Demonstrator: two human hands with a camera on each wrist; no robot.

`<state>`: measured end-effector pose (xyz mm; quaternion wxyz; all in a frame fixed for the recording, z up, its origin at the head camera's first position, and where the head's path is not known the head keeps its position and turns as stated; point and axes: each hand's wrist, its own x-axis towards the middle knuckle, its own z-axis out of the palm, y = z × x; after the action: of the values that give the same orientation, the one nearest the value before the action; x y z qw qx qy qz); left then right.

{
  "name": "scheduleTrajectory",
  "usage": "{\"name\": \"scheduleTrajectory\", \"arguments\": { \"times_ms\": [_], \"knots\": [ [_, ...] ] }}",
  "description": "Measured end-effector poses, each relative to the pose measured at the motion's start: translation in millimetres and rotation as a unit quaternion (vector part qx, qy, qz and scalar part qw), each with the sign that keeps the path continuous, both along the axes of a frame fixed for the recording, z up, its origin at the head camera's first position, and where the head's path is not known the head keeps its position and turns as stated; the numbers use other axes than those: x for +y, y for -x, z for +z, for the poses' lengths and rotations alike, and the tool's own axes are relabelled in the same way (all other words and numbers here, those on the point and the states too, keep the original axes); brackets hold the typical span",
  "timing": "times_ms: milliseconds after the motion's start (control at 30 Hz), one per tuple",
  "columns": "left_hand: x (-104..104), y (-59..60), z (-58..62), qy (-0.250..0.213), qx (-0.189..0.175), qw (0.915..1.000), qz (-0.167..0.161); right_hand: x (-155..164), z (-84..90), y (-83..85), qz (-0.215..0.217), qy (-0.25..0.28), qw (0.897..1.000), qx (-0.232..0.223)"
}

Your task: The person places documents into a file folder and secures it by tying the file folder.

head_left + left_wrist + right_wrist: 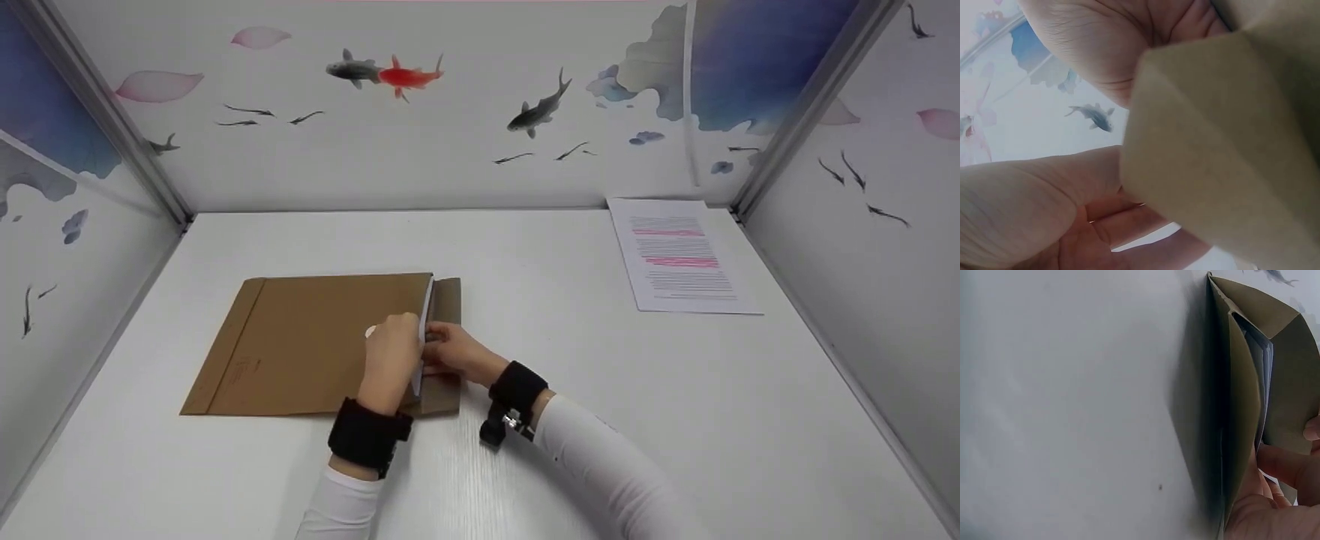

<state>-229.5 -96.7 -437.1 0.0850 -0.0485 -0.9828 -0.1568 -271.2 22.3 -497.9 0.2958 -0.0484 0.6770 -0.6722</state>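
A brown kraft document folder (315, 337) lies on the table, raised at its right side, where white papers (425, 319) show inside the opening. My left hand (391, 352) grips the cover at that right edge, beside a small white disc (370, 331). From the right, my right hand (463, 351) reaches to the opening and pinches the folder's edge, above the lower flap (442, 397). In the right wrist view the papers (1266, 377) stand between the folder's brown walls. A folded brown corner (1196, 140) fills much of the left wrist view, hiding some fingertips.
A stack of printed sheets (686, 259) with pink-marked lines lies at the back right of the white table (570, 262). Panels painted with fish enclose the back (465, 150) and both sides. A camera on a black strap (517, 386) hangs below my right wrist.
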Motion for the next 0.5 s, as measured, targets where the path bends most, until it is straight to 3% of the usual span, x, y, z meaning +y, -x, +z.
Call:
{"name": "scheduleTrajectory", "arguments": {
  "times_ms": [300, 500],
  "knots": [
    [-0.1, -1.0, 0.3, 0.001, 0.008, 1.0, -0.001, -3.2, -3.6, 1.9, -0.002, -0.001, 1.0, -0.03],
    [-0.7, 0.4, 1.8, 0.0, -0.011, 0.9999, -0.003, -5.3, -1.1, 3.5, 0.0, -0.019, 0.999, -0.047]
  ]
}}
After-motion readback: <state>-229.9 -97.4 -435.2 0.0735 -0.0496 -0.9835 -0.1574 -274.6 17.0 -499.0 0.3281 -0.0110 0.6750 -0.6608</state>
